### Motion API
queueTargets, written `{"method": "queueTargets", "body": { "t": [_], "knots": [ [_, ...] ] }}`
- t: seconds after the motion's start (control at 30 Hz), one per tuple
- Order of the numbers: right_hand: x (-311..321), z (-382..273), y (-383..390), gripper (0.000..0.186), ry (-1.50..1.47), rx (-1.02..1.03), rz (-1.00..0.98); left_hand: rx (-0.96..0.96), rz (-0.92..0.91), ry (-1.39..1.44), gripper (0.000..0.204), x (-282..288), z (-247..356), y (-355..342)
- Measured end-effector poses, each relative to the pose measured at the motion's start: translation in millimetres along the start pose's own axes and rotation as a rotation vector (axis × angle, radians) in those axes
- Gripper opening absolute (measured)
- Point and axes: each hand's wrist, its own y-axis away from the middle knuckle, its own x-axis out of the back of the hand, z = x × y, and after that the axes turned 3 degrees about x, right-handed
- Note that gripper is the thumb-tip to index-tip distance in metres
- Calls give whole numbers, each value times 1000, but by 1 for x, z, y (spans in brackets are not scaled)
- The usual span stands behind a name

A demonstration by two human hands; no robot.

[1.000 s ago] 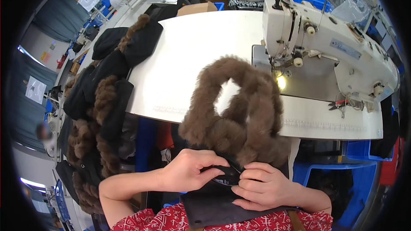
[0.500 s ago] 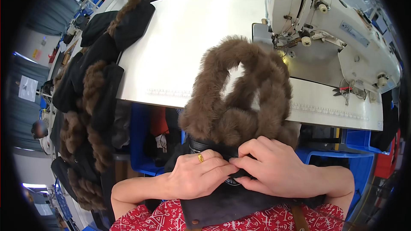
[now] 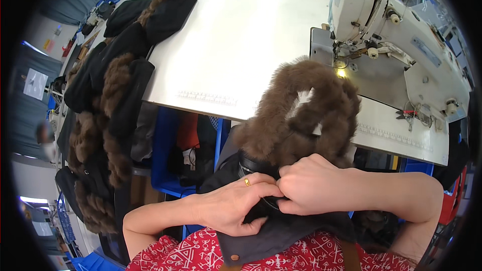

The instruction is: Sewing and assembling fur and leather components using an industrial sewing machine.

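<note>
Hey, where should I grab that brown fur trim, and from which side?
Probably best by the left limb of the brown fur trim, coming from the left, away from the sewing machine. There it forms a thick arch beside an open gap, so a grip could likely wrap around it.

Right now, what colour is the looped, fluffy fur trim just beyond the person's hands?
The looped, fluffy fur trim is brown, clearest in head view.

You wear a gold-coloured ring (image 3: 247, 182) on one of your left fingers (image 3: 263, 189). Below the fingers, toward you, spreads a red top (image 3: 193, 252) with white line figures and short sleeves (image 3: 154, 254); over it lies a dark grey apron (image 3: 273, 245) with a copper-coloured stud (image 3: 234, 257) and brown straps (image 3: 350, 256).
</note>
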Motion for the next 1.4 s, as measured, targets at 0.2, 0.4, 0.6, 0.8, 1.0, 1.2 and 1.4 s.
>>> {"method": "queueTargets", "body": {
  "t": [0.2, 0.4, 0.6, 0.8, 1.0, 1.2, 1.4],
  "knots": [
    [-43, 13, 6, 20, -458, -14, 514, 114, -62, -388, 63, 24, 3, -7],
    [-62, -2, 21, 24, -1152, -54, 805, -33, 20, -511, 60, 34, 17, -12],
    [-117, -2, 26, 16, -1738, 218, 1127, -79, -86, -368, 50, 33, 40, -1],
    [-83, 20, 40, 17, -1092, 289, 585, -2, -207, -430, 41, 30, 39, 12],
    [-15, 13, 41, 41, -763, -62, 12, -114, -197, -541, 41, 15, 40, -1],
    [-37, -8, 38, 40, -325, 139, 197, -187, -261, -654, 36, 28, 50, -13],
    [-50, 10, 47, 33, -1132, 224, 685, -215, -310, -555, 27, 56, 70, -43]
  ]
}}
